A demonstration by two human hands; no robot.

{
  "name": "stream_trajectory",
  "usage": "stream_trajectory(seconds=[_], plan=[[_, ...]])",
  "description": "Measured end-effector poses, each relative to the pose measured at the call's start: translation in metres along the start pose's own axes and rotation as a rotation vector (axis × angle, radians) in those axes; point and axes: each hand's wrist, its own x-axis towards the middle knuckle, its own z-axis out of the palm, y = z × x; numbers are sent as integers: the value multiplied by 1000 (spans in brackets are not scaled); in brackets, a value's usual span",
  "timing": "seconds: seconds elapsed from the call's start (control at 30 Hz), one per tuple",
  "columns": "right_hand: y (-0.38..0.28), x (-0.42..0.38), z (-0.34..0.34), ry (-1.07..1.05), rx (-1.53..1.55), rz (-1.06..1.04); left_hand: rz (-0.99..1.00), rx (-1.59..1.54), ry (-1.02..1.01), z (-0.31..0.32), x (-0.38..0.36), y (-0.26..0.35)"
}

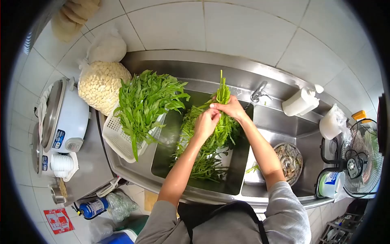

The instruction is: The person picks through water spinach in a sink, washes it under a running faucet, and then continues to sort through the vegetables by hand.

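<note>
Above the left sink basin (168,160), my right hand (231,107) is wrapped round a bunch of water spinach (223,94), its cut stems pointing up and its leaves hanging down. My left hand (206,123) is closed against the same bunch, fingertips pinched close to my right thumb; the exact pinch point is partly hidden. More loose greens (203,168) lie below in the basin. To the left, a white perforated basket (118,136) carries a heap of leafy greens (148,101).
A bowl of shrimp (289,160) sits in the right basin (308,140), near my right forearm. Behind it are a tap (260,92) and a white jug (300,101). A bag of peeled garlic (101,85) and rice cookers (67,118) stand left; a fan (361,158) stands right.
</note>
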Motion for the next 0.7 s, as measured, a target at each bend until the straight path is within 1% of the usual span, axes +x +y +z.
stream_trajectory(seconds=[0.1, 0.17, 0.23, 0.3, 0.37, 0.4, 0.43, 0.47, 0.5, 0.57, 0.6, 0.63, 0.7], plan=[[-3, -19, -8, 48, 163, 87, 0, 20, 35, 5, -16, 12], [-7, -29, -14, 105, 107, 118, -31, 19, 7, 6, -36, 15], [-6, -36, -16, 112, 193, 130, -79, 95, 16, 10, -55, 9], [-7, -41, -18, 103, 222, 149, -103, 87, 7, 15, -66, -3], [-15, -50, -21, 115, 216, 140, -115, -84, -61, 19, -69, -17], [-15, -51, -25, 93, 150, 86, -92, -113, -81, 19, -67, -27], [-16, -54, -28, 73, 82, 37, -83, -143, -85, 12, -69, -22], [-17, -58, -32, 65, 87, 59, -86, -109, -117, 2, -68, -17], [-12, -58, -36, 108, 6, 38, -86, -74, -148, -7, -65, -15], [-23, -67, -41, 100, -42, 91, -108, -133, -272, -23, -60, -15], [-18, -66, -44, 73, -5, 122, -119, -91, -338, -32, -61, -8], [-20, -66, -45, 71, -48, 175, -115, -91, -343, -37, -64, -1], [-24, -67, -42, 96, -3, 222, -205, -184, -460, -48, -67, 8]])
